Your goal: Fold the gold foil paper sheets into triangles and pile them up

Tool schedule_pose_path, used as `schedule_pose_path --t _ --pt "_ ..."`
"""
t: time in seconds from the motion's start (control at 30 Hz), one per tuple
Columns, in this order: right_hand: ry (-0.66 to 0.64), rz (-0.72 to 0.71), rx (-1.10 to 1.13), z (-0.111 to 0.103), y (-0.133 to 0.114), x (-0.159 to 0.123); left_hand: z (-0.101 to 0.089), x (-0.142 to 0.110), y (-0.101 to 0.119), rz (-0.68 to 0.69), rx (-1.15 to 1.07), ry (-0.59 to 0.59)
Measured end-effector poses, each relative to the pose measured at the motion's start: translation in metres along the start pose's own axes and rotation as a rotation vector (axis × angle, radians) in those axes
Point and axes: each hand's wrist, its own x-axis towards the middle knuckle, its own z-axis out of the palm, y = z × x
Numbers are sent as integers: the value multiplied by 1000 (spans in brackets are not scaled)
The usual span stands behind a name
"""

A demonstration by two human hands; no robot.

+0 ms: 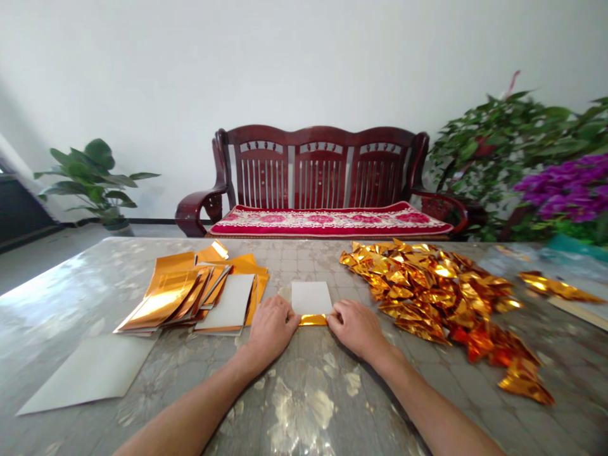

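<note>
L hand (272,323) is curled, thumb & fingertips gripping the left end of the gold folded edge on the foil-backed sheet (311,297); R hand (357,326) mirrors it, pinching the right end. Sheet lies flat on the patterned tabletop (304,411) btwn the hands, white side up, w/ the narrow gold fold (313,320) along its near edge. Just left of L hand, a fanned stack of gold foil sheets (173,292), some gold side up, some white; one loose pale sheet (90,373) is nearer the person, at the stack's near-left side. Beyond R hand to the right, a big heap of folded gold foil pieces (427,285), a few w/ an orange-red tint, trails toward the near right. Another folded piece (560,288) lies apart at far right, near clear plastic (510,258). Bkgd: dark red wooden bench (320,136) w/ a red-&-white floral seat cover (323,219), potted plant (97,174) at left, purple flowers (565,187) & leafy greenery (498,126) at right.
</note>
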Motion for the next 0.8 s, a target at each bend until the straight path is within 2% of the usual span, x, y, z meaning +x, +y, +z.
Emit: schedule_pose_path --t 0.37,0.53,0.67,0.8 --pt "14 -7 -61 -2 -2 -1 0 -1 4 38 134 17" --pt "16 23 -32 -4 -3 -2 0 -4 3 60 84 53" --pt "59 19 19 -3 -2 -3 2 -7 3 240 25 72" --pt "121 -47 24 -3 -2 -5 6 -10 4 420 55 -67"
